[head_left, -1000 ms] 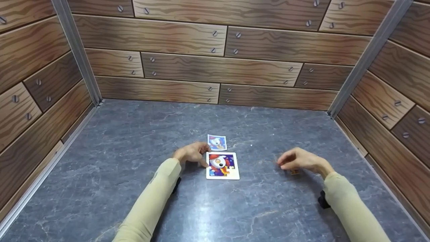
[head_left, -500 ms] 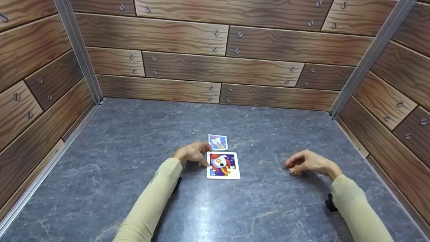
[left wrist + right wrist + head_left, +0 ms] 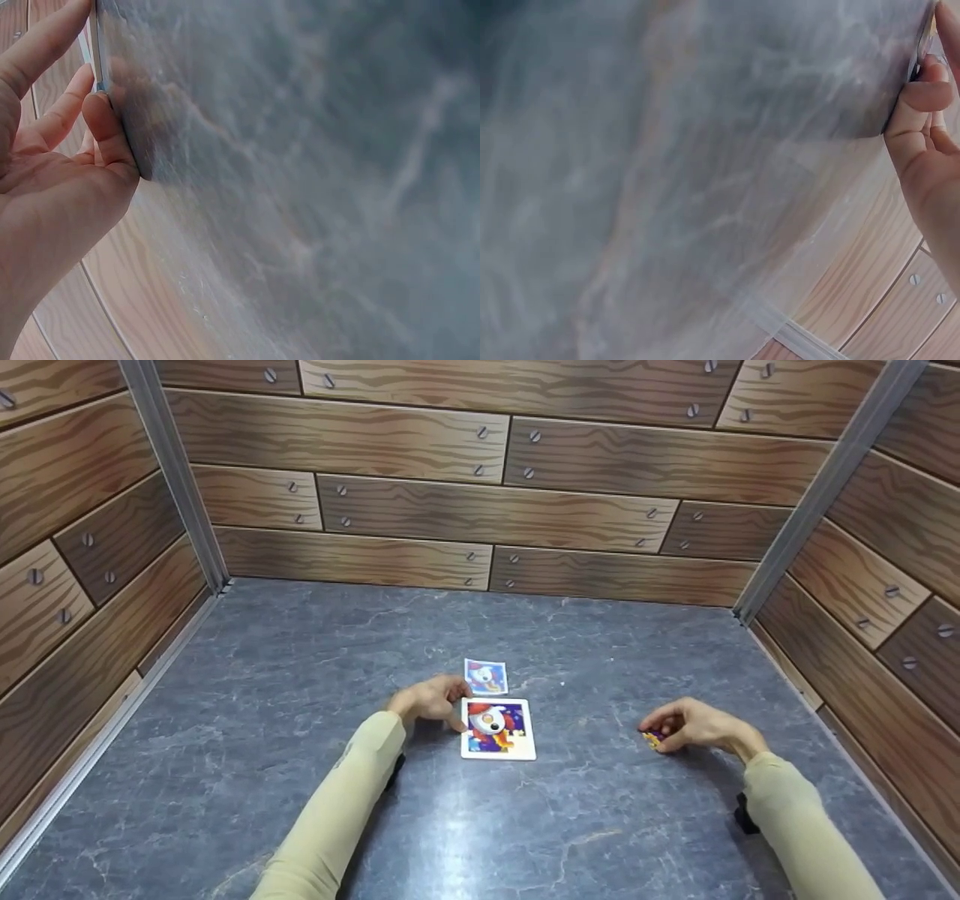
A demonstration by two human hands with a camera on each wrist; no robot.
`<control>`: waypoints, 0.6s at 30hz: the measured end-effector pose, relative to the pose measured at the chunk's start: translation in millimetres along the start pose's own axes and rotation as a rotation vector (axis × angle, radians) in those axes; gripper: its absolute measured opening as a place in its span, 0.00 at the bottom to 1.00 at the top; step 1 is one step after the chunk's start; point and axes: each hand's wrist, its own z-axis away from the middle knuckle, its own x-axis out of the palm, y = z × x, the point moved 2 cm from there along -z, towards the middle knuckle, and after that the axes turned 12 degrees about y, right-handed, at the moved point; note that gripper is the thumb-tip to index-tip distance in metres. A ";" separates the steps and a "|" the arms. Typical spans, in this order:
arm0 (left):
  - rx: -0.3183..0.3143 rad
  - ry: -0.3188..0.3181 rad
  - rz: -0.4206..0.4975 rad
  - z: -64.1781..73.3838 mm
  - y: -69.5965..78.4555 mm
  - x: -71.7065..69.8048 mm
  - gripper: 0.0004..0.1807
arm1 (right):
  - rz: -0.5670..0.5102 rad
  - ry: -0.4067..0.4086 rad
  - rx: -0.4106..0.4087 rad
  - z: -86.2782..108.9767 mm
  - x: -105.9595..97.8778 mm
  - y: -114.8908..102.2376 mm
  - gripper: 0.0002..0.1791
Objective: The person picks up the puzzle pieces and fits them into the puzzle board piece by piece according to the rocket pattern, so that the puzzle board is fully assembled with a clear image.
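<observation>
In the head view, a jigsaw puzzle in a white tray point(image 3: 529, 735) lies on the grey tabletop, showing a white cartoon dog in red. Bare white shows at its lower right. My left hand point(image 3: 433, 700) rests at the tray's left side, thumb on the left edge and fingertips near the upper left corner. Off to the right, my right hand point(image 3: 699, 725) pinches a yellow and purple puzzle piece point(image 3: 651, 740) between thumb and fingers, close over the table. In the right wrist view, a sliver of colour shows by the fingertips point(image 3: 930, 94).
Just behind the tray lies a small picture card point(image 3: 486, 676) with the same dog design. The grey marbled table point(image 3: 360, 637) is enclosed by plank-patterned walls point(image 3: 420, 502) at the back and sides, with metal strips point(image 3: 176, 480) at the corners.
My right hand has shifted right and taken hold of the puzzle piece, which lay on the table under it before. My left hand and the tray have stayed put.
</observation>
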 end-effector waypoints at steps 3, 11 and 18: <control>0.002 0.007 0.004 0.5 -1.2 0.4 0.25 | 0.017 0.010 -0.030 -1.6 1.1 -0.9 0.24; -0.042 -0.003 0.023 2.0 -1.3 -0.1 0.26 | 0.021 0.035 -0.047 -2.3 3.1 -0.6 0.23; -0.067 -0.006 0.042 2.1 -0.7 -1.2 0.27 | 0.063 0.020 -0.055 -4.8 3.8 -5.4 0.20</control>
